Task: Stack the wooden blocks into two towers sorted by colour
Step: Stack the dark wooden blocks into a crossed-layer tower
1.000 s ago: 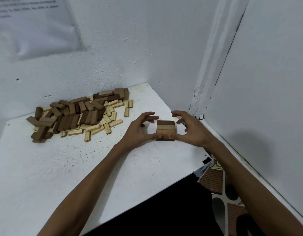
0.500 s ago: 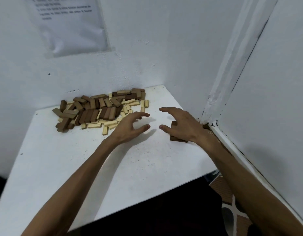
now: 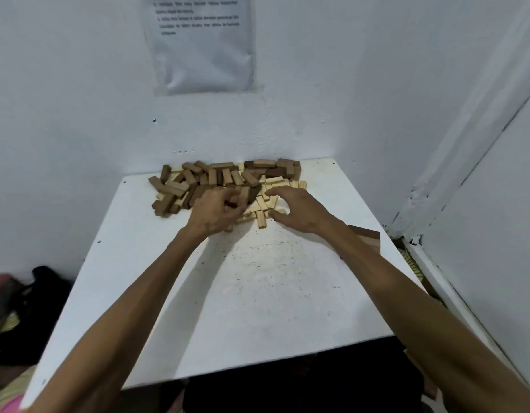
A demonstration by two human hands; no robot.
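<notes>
A loose pile of dark brown blocks and light blocks lies at the far edge of the white table, against the wall. My left hand is at the pile's near edge, its fingers curled down among brown blocks; a grip on one cannot be made out. My right hand hovers over the light blocks with thumb and fingers spread apart, holding nothing. A low stack of brown blocks stands at the table's right edge, partly hidden behind my right forearm.
White walls close in behind and to the right of the table. A sheet of paper hangs on the back wall. Dark bags lie on the floor to the left. A patterned floor shows at the right.
Both hands left the small stack at the right and travelled to the pile. The view turned left, so the stack now sits behind my right forearm.
</notes>
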